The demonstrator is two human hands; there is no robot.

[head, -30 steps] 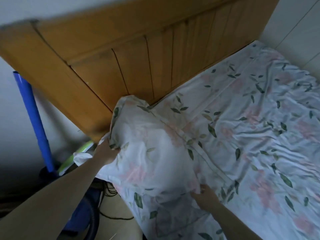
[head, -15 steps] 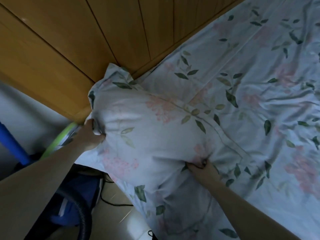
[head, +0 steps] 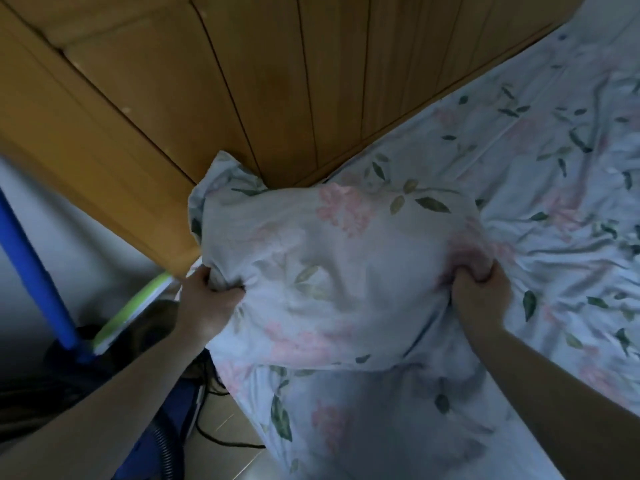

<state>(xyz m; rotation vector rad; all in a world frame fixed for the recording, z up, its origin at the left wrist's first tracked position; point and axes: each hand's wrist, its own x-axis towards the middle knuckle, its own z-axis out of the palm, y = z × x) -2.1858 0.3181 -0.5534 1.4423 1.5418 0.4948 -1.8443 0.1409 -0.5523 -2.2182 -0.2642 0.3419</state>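
Pillow [head: 332, 268] at frame centre, against headboard [head: 242, 98]; left hand [head: 207, 299] and right hand [head: 479, 292] each grip bunched cover. Final placement on bed sheet [head: 554, 168] remains.

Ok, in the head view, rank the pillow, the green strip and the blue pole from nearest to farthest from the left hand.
1. pillow: gripped by the left hand itself.
2. green strip: just to its left.
3. blue pole: far left, by the wall.

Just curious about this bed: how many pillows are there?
1. The pillow sits at the bed's corner by the headboard, gripped by the left hand and right hand. Others may be out of view.
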